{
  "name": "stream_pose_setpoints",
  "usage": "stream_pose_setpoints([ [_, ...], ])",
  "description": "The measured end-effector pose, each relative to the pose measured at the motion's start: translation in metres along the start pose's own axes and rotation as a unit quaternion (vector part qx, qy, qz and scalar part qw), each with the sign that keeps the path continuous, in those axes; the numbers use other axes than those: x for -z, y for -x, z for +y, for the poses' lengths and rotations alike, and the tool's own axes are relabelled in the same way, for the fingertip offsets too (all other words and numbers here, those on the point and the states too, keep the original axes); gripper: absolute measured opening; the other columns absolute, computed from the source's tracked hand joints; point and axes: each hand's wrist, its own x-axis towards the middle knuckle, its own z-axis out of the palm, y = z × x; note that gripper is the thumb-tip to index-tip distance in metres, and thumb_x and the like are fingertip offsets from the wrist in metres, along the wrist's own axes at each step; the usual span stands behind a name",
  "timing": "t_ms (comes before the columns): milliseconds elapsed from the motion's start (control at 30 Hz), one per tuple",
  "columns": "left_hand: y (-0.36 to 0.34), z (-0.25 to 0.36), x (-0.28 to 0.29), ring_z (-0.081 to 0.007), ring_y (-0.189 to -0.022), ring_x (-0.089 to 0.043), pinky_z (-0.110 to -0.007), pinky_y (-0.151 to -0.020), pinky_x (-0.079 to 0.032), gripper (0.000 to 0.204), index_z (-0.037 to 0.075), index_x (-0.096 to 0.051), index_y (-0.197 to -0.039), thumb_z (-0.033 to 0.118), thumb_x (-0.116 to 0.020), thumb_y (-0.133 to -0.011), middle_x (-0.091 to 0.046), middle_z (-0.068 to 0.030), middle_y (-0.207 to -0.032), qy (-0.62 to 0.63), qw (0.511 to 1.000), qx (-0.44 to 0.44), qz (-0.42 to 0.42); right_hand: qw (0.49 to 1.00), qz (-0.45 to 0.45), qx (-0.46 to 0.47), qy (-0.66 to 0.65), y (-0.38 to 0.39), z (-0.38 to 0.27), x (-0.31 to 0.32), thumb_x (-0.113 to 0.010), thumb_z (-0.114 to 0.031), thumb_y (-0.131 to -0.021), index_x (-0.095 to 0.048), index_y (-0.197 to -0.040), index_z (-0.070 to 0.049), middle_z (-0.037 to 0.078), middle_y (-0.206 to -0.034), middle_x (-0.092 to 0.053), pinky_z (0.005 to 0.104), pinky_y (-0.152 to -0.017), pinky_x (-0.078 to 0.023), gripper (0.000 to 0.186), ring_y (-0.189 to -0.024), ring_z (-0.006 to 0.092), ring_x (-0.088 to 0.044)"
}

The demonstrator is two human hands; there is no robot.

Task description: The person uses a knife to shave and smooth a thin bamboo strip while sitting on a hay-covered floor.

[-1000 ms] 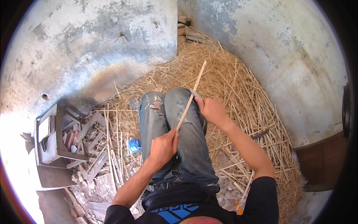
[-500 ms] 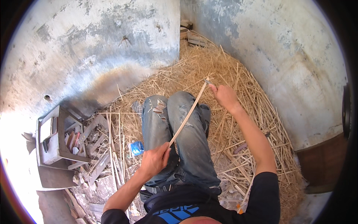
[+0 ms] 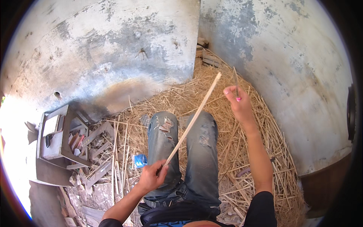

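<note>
My left hand (image 3: 155, 173) grips the lower end of a long, pale wooden strip (image 3: 193, 118), which slants up to the right over my torn jeans (image 3: 202, 159). My right hand (image 3: 238, 102) is raised to the right of the strip's upper end, closed on a narrow knife (image 3: 235, 77) with a bright pink bit at its handle; the blade points up and is apart from the strip.
Straw and thin strips (image 3: 264, 155) surround my legs. A blue plastic bundle (image 3: 140, 160) lies left of my knees, a dark curved object (image 3: 244, 172) right. A battered wooden frame (image 3: 55, 140) with scraps stands left. Stained walls (image 3: 287, 68) rise around, with wood pieces (image 3: 210, 58) in the corner.
My right hand has moved up and rightward, lifting the knife off the strip and turning it upright. My left hand and strip have shifted slightly down and left. My knees have parted a little.
</note>
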Motion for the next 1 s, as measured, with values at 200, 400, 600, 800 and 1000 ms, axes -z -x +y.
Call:
stream_pose_setpoints([
  [200, 0.005, -0.005, 0.002, -0.0082, -0.054, -0.06, -0.028, -0.05, -0.045, 0.023, -0.001, -0.068, -0.115, 0.008, -0.069, -0.094, -0.061, -0.0033, -0.062, -0.068, 0.989, -0.127, 0.036, 0.997, -0.062, 0.02, -0.052, -0.028, -0.042, -0.009, -0.072, -0.037, -0.097, -0.07, -0.105, -0.002, -0.002, -0.065, -0.058, 0.0241, -0.047, -0.031, 0.036, -0.05, 0.0026, -0.043],
  [400, -0.006, 0.02, 0.017, -0.0073, -0.056, -0.059, -0.025, -0.051, -0.047, 0.035, -0.003, -0.06, -0.13, 0.018, -0.061, -0.102, -0.063, -0.0021, -0.068, 0.184, 0.98, 0.023, -0.065, 0.977, -0.152, -0.018, -0.151, -0.005, -0.085, -0.029, -0.067, -0.029, -0.101, -0.07, -0.101, -0.004, -0.004, -0.068, -0.06, 0.0251, -0.05, -0.034, 0.026, -0.054, 0.0044, -0.046],
  [600, -0.058, 0.041, 0.014, -0.0069, -0.058, -0.058, -0.025, -0.052, -0.045, 0.039, -0.003, -0.052, -0.143, 0.011, -0.053, -0.107, -0.059, 0.0006, -0.069, 0.268, 0.962, 0.034, -0.036, 0.978, -0.187, 0.023, -0.087, 0.028, -0.094, -0.055, -0.061, -0.03, -0.105, -0.069, -0.095, -0.002, 0.0, -0.06, -0.053, 0.0276, -0.049, -0.033, 0.031, -0.053, 0.0057, -0.044],
  [800, -0.073, 0.039, 0.006, -0.0065, -0.055, -0.057, -0.025, -0.051, -0.045, 0.04, 0.0, -0.057, -0.144, 0.008, -0.058, -0.105, -0.059, -0.0022, -0.062, 0.215, 0.975, -0.061, 0.005, 0.969, 0.04, 0.137, -0.2, 0.018, -0.073, -0.043, -0.054, -0.024, -0.108, -0.064, -0.087, -0.004, -0.004, -0.064, -0.053, 0.0239, -0.044, -0.027, 0.031, -0.051, 0.0019, -0.039],
  [1000, -0.071, 0.027, 0.004, -0.0047, -0.057, -0.054, -0.023, -0.054, -0.045, 0.043, 0.001, -0.051, -0.149, 0.01, -0.055, -0.107, -0.057, 0.0004, -0.067, 0.24, 0.97, -0.047, -0.021, 0.952, 0.098, 0.066, -0.284, 0.004, -0.087, -0.015, -0.06, -0.021, -0.105, -0.063, -0.096, -0.004, -0.006, -0.063, -0.05, 0.0218, -0.045, -0.025, 0.02, -0.05, -0.0003, -0.036],
])
